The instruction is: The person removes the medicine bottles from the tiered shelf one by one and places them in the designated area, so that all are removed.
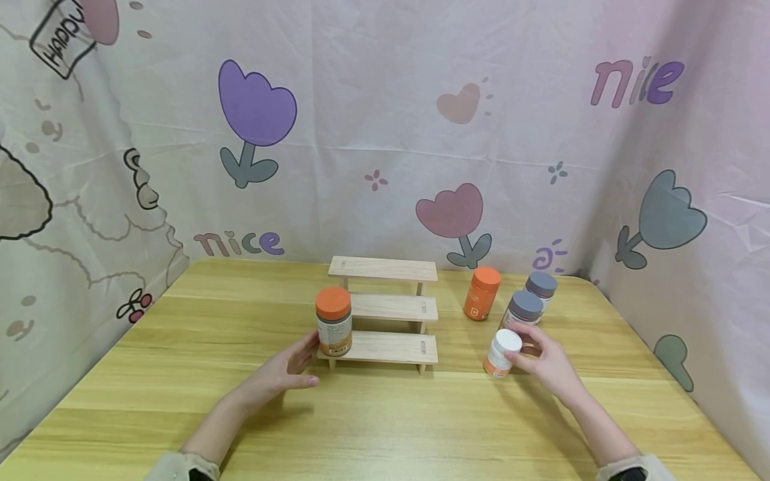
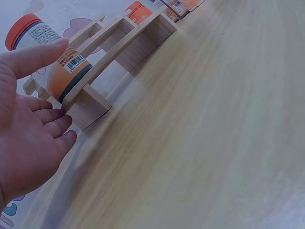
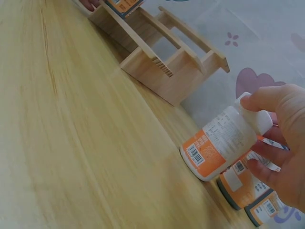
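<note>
A jar with an orange lid (image 1: 333, 321) stands at the left end of the lowest step of a small wooden three-step rack (image 1: 385, 347). Beside that jar is my left hand (image 1: 283, 374), its thumb held apart and its fingers loosely extended near the jar's base. In the left wrist view, the jar (image 2: 59, 62) rises behind the thumb, with no grip around it. On the right, my right hand (image 1: 544, 361) pinches the cap of a white bottle (image 1: 502, 353) between thumb and fingers. The right wrist view shows this bottle's (image 3: 219, 140) orange-and-white label.
Behind the white bottle stand two jars with grey-blue lids, the nearer jar (image 1: 522, 308) partly hidden by the hand and the farther jar (image 1: 541, 286) behind it. An orange bottle (image 1: 481, 294) stands right of the rack. A patterned cloth (image 1: 361, 120) hangs behind the wooden table (image 1: 385, 427).
</note>
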`<act>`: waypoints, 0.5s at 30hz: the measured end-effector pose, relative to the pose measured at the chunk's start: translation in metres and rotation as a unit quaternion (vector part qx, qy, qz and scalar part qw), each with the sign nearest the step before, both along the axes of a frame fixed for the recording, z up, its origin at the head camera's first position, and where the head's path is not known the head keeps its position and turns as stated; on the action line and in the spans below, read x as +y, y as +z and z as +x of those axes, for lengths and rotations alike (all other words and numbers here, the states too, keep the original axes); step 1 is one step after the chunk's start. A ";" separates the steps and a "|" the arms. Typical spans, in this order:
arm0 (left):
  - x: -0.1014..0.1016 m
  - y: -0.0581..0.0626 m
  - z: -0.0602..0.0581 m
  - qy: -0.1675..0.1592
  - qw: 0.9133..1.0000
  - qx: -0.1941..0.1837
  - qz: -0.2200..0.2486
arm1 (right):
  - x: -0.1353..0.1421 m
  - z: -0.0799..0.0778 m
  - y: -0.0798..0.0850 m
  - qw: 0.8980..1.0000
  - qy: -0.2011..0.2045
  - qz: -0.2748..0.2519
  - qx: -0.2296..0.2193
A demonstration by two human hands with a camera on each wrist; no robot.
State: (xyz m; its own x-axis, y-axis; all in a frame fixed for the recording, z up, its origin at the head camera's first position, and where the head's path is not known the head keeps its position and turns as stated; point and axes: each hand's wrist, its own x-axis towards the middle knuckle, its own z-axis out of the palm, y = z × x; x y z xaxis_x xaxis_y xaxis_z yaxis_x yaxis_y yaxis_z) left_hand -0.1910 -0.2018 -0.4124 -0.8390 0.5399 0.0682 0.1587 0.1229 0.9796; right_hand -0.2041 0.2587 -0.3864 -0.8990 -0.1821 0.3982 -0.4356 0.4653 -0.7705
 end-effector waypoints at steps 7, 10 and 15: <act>0.000 0.001 0.001 0.000 1.000 0.004 -0.001 | 0.000 -0.003 0.011 1.000 -0.009 -0.002 0.008; 0.000 0.001 0.001 -0.001 1.000 0.004 0.000 | -0.002 -0.004 0.020 1.000 -0.018 0.012 0.012; 0.001 0.001 0.001 -0.002 1.000 0.003 0.001 | -0.009 -0.007 0.036 0.999 -0.024 0.028 0.000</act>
State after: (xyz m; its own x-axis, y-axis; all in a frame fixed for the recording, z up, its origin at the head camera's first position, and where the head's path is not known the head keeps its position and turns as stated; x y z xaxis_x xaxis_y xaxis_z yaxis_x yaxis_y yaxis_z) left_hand -0.1897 -0.2011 -0.4110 -0.8367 0.5426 0.0742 0.1644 0.1196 0.9791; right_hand -0.2116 0.2493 -0.3508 -0.9073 -0.1598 0.3890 -0.4115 0.5277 -0.7431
